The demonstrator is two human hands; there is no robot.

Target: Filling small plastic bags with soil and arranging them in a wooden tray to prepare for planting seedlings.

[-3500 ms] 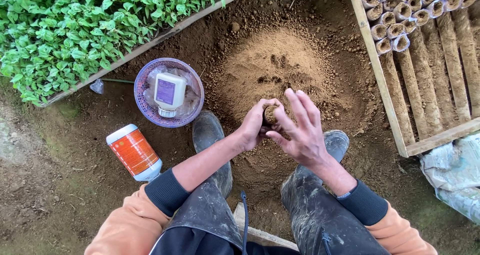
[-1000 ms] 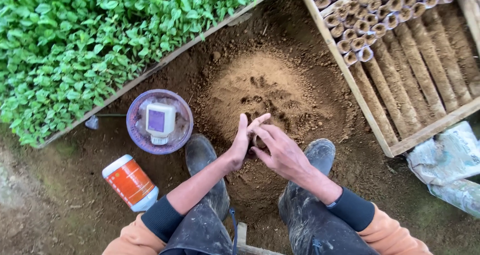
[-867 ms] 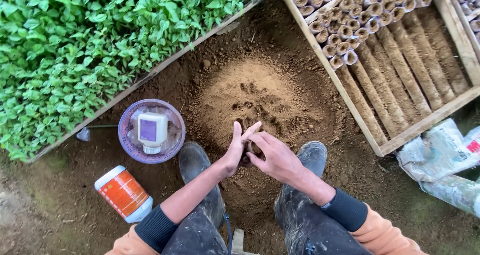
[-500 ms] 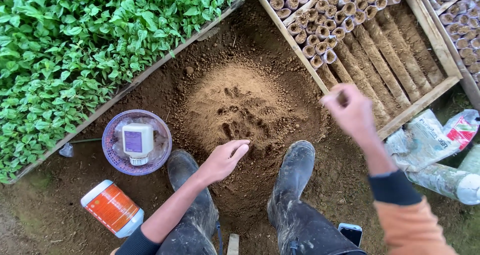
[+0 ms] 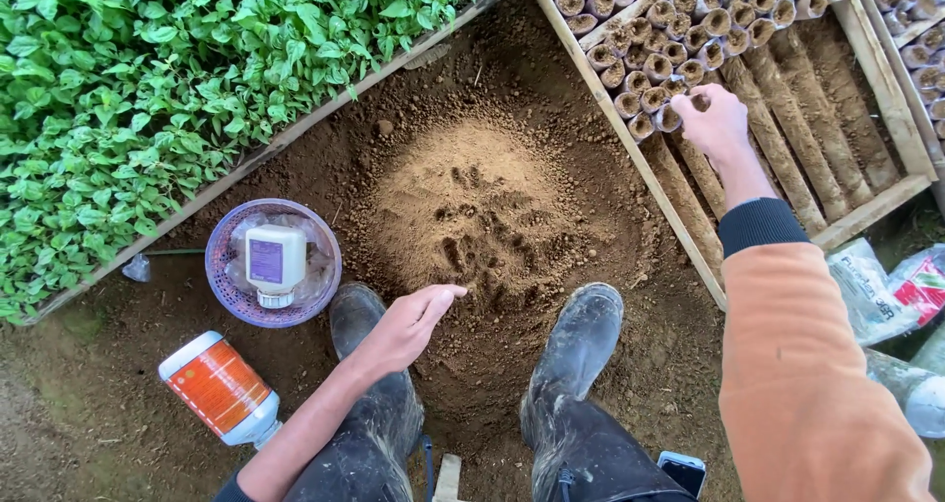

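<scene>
The right hand (image 5: pixel 716 120) is clenched over a soil-filled tube (image 5: pixel 670 118) at the edge of the packed rows in the wooden crate (image 5: pixel 630 153). The left hand (image 5: pixel 409 325) is held slack, fingers loose and grasping nothing, above the near edge of the soil mound (image 5: pixel 482 207), between two muddy boots (image 5: pixel 581 349).

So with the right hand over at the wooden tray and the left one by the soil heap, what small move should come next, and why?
Probably settling the piece into the row: the right hand is closed at the end of the upright soil-filled tubes in the wooden tray. The left hand hangs open and empty beside the soil heap, placed to scoop next.
</scene>
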